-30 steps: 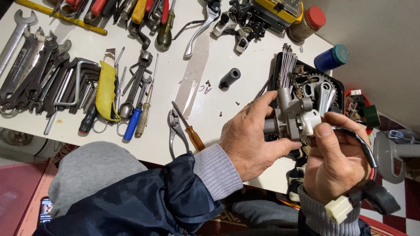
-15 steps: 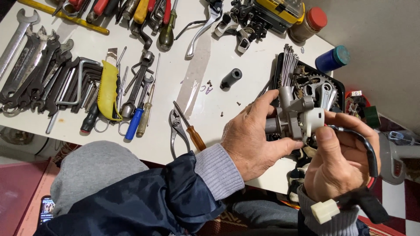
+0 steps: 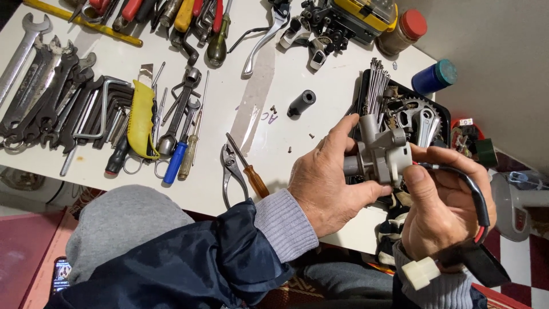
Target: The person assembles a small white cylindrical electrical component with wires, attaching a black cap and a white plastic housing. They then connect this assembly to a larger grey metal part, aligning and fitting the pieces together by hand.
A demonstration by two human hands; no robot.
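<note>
While both hands grip one grey part above the near edge of the surface point(image 3: 189, 189), these lines hold:

Part: a grey metal housing point(image 3: 382, 154) with a short tube at its top and a stub at 9 o'clock, held in the air just over the black tray point(image 3: 366, 77), which lies at its 12 o'clock.

Left hand: the left hand point(image 3: 329, 183) is closed on the housing from 9 o'clock, thumb under it, forefinger lying up along the tube.

Right hand: the right hand point(image 3: 443, 209) is closed on the housing from 3 o'clock, thumb pressed on its near face.

Cable: a black cable point(image 3: 477, 197) loops over the right hand and runs down to a white plug point(image 3: 421, 273) at 6 o'clock, hanging by the wrist.

Doing it well: I judge that the left hand should bear the weight while the right thumb works, and the loop should stay slack so the plug does not tug.

Tools: pliers point(image 3: 230, 171) and an orange-handled screwdriver point(image 3: 250, 174) lie at 9 o'clock of the left hand, untouched; a black cylinder point(image 3: 301, 103) lies at 11 o'clock.

Risk: small screws point(image 3: 273, 109) lie loose beside the cylinder, easy to sweep off with a sleeve.
</note>
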